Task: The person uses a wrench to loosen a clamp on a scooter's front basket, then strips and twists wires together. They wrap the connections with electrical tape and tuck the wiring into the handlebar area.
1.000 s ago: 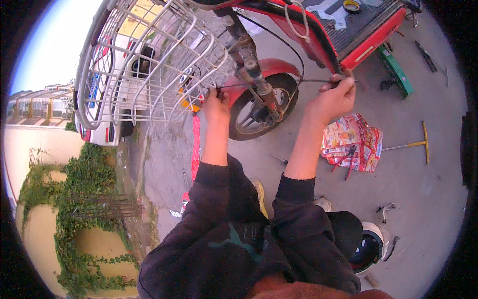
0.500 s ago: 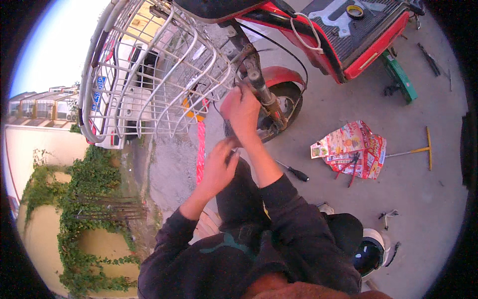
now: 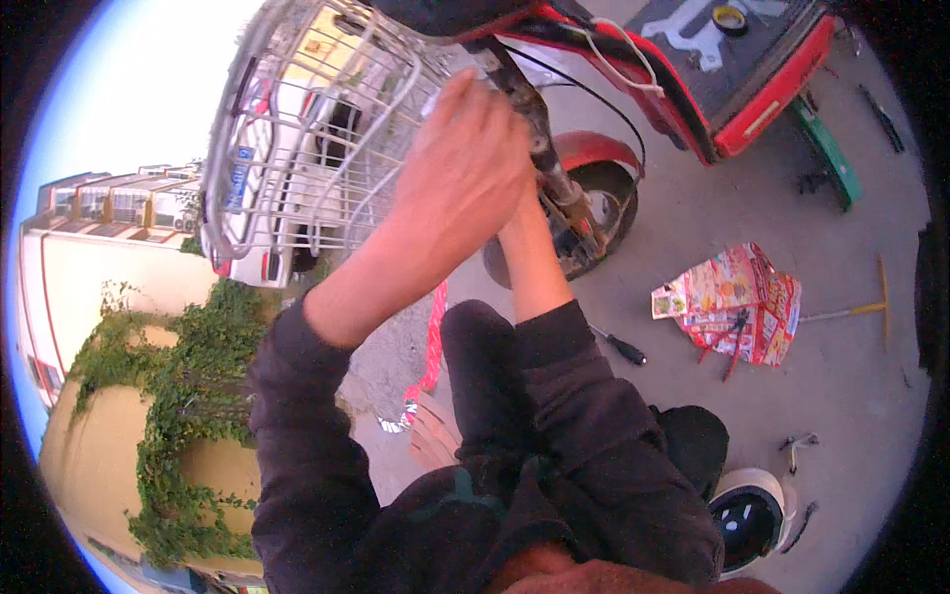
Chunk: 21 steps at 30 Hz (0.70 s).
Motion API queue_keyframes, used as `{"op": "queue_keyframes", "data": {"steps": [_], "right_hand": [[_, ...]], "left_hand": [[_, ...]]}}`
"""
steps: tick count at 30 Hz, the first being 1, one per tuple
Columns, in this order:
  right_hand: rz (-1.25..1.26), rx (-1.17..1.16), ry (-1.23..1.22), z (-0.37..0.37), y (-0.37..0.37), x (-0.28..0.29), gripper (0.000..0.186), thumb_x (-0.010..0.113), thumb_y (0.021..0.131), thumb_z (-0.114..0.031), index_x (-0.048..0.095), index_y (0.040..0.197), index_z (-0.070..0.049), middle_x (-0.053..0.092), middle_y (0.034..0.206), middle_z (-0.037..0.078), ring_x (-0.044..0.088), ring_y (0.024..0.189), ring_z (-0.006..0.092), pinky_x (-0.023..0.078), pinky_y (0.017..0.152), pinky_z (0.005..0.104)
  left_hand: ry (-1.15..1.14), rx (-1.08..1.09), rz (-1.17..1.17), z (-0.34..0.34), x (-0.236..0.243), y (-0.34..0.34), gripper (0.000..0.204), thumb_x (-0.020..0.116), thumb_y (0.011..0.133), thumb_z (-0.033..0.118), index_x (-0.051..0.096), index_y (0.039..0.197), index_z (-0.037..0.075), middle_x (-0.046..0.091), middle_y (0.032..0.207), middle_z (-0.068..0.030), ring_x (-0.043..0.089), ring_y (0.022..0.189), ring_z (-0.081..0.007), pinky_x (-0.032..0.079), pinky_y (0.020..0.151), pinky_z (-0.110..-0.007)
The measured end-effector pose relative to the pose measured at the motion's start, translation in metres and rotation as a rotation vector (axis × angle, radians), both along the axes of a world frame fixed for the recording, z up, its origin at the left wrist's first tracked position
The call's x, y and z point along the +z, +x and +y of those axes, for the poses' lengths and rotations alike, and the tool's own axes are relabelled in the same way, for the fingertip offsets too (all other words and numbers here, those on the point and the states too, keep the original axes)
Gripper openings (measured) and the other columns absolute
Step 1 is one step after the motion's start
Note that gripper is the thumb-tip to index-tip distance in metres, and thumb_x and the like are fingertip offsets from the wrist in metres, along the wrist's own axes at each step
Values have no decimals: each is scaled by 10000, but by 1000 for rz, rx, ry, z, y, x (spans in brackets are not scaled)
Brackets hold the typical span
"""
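Note:
My left hand (image 3: 460, 153) is raised in front of the scooter's front fork (image 3: 524, 104), beside the white wire basket (image 3: 332, 188). Its fingers are bent and closed, and whatever they grip is hidden. Behind it, my right hand (image 3: 524, 213) shows little more than its wrist, so its fingers cannot be seen. Below the hands stands the front wheel (image 3: 616, 203) under a red mudguard (image 3: 594, 148). A black cable (image 3: 594, 94) loops down past the fork.
On the ground to the right lie a screwdriver (image 3: 625, 348), a red printed sheet (image 3: 737, 287) with red-handled pliers (image 3: 732, 346), and a yellow T-handle tool (image 3: 884, 302). A roll of tape (image 3: 729, 20) rests on the scooter's footboard (image 3: 722, 74). A white helmet (image 3: 782, 505) sits low right.
My left hand has risen from beside the right wrist to the fork and basket, now covering my right hand. The view has shifted, so the scooter appears farther right.

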State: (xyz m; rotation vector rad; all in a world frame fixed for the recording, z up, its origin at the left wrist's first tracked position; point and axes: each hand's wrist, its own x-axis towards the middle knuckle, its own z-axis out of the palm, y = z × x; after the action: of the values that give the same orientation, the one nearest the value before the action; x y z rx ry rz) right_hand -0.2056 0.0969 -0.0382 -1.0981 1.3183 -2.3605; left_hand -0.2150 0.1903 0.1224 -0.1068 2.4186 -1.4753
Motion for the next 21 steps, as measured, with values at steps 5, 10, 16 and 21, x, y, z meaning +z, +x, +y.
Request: {"op": "queue_keyframes", "data": {"steps": [5,10,16,21], "right_hand": [[38,17,22,-11,-22,-11,366,549,980,-174,540,1323,-49,594,1306,123,573,1186,266,455,1009,369],[24,63,40,-12,-31,-19,374,531,997,-192,532,1338,-39,588,1314,116,568,1182,243,454,1005,359],[-17,133,40,-7,-21,-15,386,509,1018,-215,522,1355,-28,581,1322,108,563,1178,214,453,999,347],[-123,208,20,-1,-23,-17,399,491,1035,-234,514,1370,-18,575,1330,101,559,1175,190,452,994,337]], "left_hand": [[-45,271,25,-20,-18,-42,296,620,813,197,751,1027,39,720,1081,-165,656,1117,-305,434,1022,-443],[100,633,-105,-23,-34,-65,344,569,880,234,746,1129,75,701,1200,-144,584,1239,-345,292,1096,-614],[-89,321,-72,-40,-45,-32,308,550,892,237,788,1020,90,732,1086,-149,576,1244,-357,142,1177,-635],[34,359,86,-43,-52,-42,340,551,904,206,764,1101,28,708,1185,-200,569,1271,-366,181,1185,-595]]}}
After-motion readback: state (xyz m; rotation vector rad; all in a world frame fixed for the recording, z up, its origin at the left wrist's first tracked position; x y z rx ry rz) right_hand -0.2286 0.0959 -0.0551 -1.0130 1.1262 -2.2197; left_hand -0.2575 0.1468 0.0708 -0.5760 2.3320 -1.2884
